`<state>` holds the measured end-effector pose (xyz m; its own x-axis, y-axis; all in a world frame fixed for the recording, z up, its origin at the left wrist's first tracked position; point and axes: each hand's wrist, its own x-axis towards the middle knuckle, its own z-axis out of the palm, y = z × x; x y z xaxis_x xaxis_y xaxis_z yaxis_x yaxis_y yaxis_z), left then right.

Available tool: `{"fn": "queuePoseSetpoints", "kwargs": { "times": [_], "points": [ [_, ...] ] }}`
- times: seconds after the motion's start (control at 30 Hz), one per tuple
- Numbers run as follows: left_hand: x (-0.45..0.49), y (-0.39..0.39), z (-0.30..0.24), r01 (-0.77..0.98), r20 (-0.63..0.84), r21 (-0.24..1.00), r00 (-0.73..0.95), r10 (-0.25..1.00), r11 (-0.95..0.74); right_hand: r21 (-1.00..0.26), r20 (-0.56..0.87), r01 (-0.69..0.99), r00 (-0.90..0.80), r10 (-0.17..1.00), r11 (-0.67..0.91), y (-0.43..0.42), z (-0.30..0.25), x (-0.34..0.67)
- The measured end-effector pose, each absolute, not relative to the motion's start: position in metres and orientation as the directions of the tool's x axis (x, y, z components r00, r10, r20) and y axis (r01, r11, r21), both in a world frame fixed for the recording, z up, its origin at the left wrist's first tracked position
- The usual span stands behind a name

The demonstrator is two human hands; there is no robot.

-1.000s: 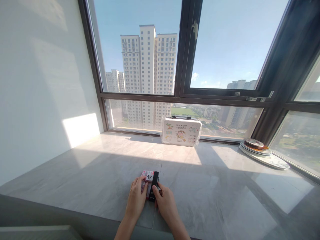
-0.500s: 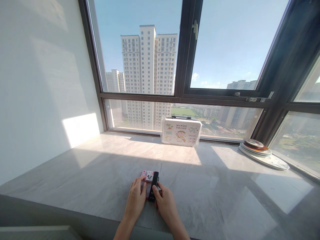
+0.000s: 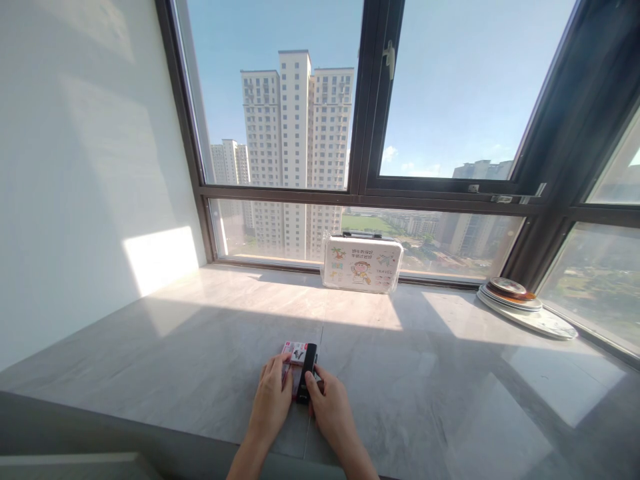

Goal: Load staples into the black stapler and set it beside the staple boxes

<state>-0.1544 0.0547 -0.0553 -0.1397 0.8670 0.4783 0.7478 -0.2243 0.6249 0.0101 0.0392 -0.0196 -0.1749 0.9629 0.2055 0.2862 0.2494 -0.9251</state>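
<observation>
L hand [image 3: 273,400], R hand [image 3: 330,408] round blk device [image 3: 307,368]

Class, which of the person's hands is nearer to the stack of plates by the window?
Right. The right hand is well to the left of the stack of plates and nearer the camera. The left hand sits beside it, on the side away from them.

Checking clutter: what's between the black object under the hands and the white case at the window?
Head view: only bare grey sill with one grout line between black object and white case; nothing stands there.
</observation>
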Motion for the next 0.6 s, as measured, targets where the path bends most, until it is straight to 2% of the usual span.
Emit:
{"fn": "queuePoseSetpoints", "kwargs": {
  "times": [0.17,0.4,0.53,0.6],
  "points": [
    [-0.151,0.052,-0.053,0.825,0.473,0.543,-0.148,0.868,-0.155,-0.933,0.199,0.269,-0.168,0.966,0.239,0.04,-0.02,0.009],
    [-0.154,0.05,-0.046,0.792,0.507,0.589,-0.209,0.836,-0.159,-0.973,0.148,0.186,0.027,0.989,0.14,0.04,-0.029,0.018],
    [-0.135,0.026,-0.023,0.781,0.66,0.563,-0.228,0.715,-0.27,-0.942,0.199,0.299,0.118,0.973,0.156,0.043,-0.036,0.067],
    [-0.108,0.013,-0.011,0.78,0.703,0.51,-0.136,0.698,-0.362,-0.893,0.241,0.416,0.123,0.963,0.171,0.046,-0.039,0.101]
  ]
}}
